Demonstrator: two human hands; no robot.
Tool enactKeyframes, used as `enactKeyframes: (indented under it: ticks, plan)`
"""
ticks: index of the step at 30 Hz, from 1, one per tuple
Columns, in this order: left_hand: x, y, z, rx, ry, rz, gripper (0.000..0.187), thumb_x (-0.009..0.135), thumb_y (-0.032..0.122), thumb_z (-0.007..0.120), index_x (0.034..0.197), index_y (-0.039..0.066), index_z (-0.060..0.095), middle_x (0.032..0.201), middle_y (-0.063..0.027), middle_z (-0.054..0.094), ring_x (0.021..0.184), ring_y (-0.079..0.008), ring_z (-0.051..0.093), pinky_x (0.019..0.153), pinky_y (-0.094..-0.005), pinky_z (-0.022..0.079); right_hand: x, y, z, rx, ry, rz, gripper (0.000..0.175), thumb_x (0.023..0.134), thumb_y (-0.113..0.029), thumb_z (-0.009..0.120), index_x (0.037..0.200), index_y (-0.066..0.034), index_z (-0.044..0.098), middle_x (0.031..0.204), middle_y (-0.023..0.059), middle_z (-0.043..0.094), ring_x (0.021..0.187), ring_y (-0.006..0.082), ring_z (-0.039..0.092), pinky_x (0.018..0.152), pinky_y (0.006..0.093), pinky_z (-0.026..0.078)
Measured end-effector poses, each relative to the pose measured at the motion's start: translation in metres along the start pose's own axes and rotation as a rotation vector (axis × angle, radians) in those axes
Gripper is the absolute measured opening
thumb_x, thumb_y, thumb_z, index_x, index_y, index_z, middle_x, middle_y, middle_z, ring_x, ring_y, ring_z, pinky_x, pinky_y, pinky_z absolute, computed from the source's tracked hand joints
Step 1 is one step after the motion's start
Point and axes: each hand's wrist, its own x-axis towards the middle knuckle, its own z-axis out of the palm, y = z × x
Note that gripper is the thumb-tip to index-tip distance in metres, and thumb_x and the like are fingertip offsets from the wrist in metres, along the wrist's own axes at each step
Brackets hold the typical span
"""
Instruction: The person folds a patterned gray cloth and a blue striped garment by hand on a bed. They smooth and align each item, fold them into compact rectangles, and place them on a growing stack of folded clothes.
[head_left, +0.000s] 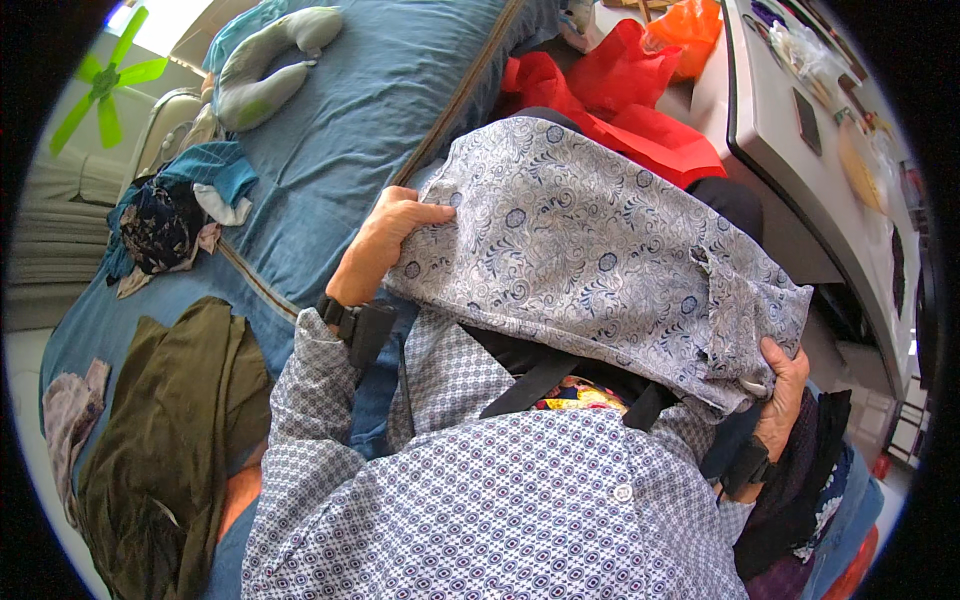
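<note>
A grey-white garment with a blue paisley print (570, 240) lies spread across my lap, folded into a long panel. My left hand (386, 232) grips its left end, thumb on top and fingers tucked under the cloth. At the other end my right hand (784, 382) holds a gathered, creased corner, with the thumb over the fabric. A narrow fold or strip of the same print (724, 315) stands up near that right end. Black straps (532, 386) and a patch of floral cloth (581, 394) show between the garment and my patterned shirt (495, 495).
A blue-covered bed (352, 97) carries a grey neck pillow (262, 71), a clothes pile (169, 214) and an olive garment (176, 442). Red fabric (622, 105) lies beyond my knees. A white table (780, 82) with a phone (808, 120) stands at right. Dark clothes (799, 480) lie beside my right arm.
</note>
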Motion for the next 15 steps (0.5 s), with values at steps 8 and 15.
enactKeyframes:
  ticks: [8,15]
  plan:
    - [-0.009,0.012,-0.009,-0.481,-0.162,-0.050,0.009,0.077,0.000,0.073,0.083,-0.005,0.069,0.079,-0.0130,0.071,0.062,-0.0219,0.070,0.059,-0.0322,0.057,0.000,-0.001,0.002,0.012,-0.018,0.062,0.052,0.074,-0.013,0.078,0.117,0.0075,0.060,0.105,0.0145,0.069,0.085,0.0254,0.068,0.080,0.0347,0.055]
    - [-0.009,0.031,-0.031,-0.492,-0.214,0.197,0.028,0.082,-0.005,0.064,0.110,-0.006,0.065,0.098,-0.0141,0.072,0.078,-0.0226,0.071,0.075,-0.0341,0.059,0.000,-0.001,-0.003,0.077,-0.037,-0.025,0.052,0.076,-0.016,0.080,0.117,0.0086,0.059,0.106,0.0143,0.068,0.084,0.0240,0.068,0.078,0.0364,0.056]
